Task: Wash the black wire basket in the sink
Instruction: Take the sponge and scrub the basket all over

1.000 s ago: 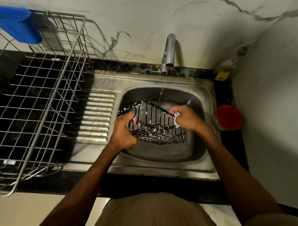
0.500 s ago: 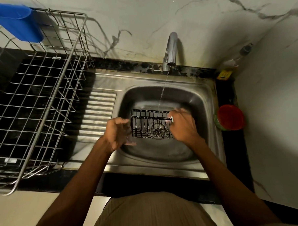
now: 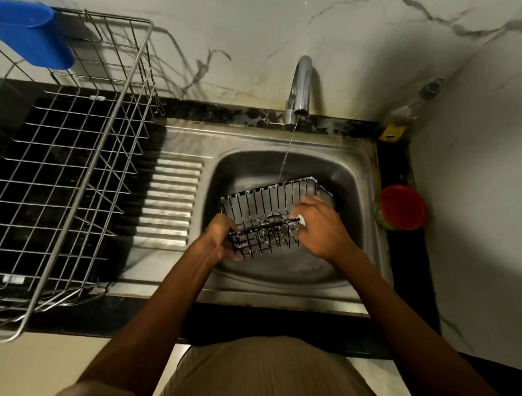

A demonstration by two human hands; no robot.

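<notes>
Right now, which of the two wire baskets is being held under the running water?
The small black wire basket, gripped by both hands in the sink. The large silver rack stands untouched on the counter.

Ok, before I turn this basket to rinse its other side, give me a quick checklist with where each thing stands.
1. Left hand grips black wire basket: ok.
2. Right hand on basket, something white by the thumb: ok; what it is, cannot tell.
3. Chrome tap running: ok.
4. Stream reaches basket's far edge: ok.
5. Basket over steel sink bowl: ok.
6. Suds all rinsed: cannot tell.
</notes>
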